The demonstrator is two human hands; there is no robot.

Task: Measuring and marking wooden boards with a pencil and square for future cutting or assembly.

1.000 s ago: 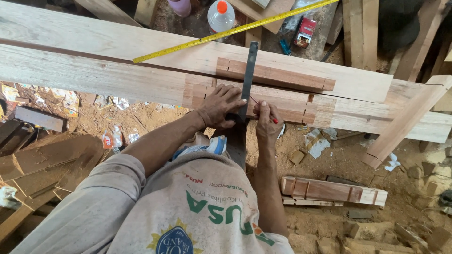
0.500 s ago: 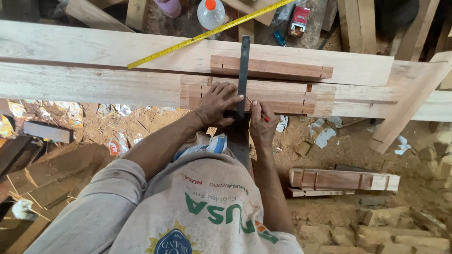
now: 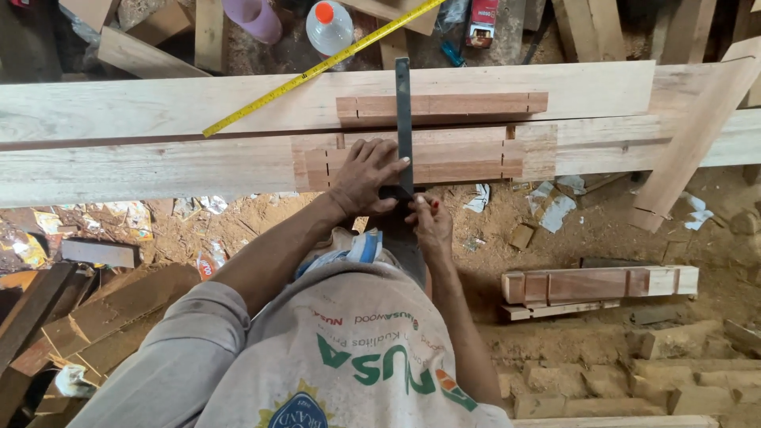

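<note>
Two hands work at the near edge of a long pale plank (image 3: 158,170). Left hand (image 3: 366,176) lies flat, fingers spread, pressing on the plank and against a dark metal square (image 3: 403,119). The square's thin blade runs straight across both planks, away from the person, its far tip past the rear plank (image 3: 158,99); its thicker stock sits at the near edge, partly hidden under the hands. Blade looks flat, narrow, dark grey, slightly worn. Right hand (image 3: 429,223) is curled narrow around a small red pencil (image 3: 434,204), only its red end showing, just right of the square at the plank's near edge; the tip is hidden. Near plank has a reddish notched section (image 3: 468,158) with saw cuts on either side of the blade. Rear plank carries a similar reddish recessed strip (image 3: 460,103). Yellow tape measure (image 3: 317,67) lies diagonally over the rear plank, left of the blade. Clear plastic bottle (image 3: 328,25) with orange cap stands on the ground beyond. Short notched wood piece (image 3: 598,284) lies on the sawdust floor (image 3: 571,238) to the right.
</note>
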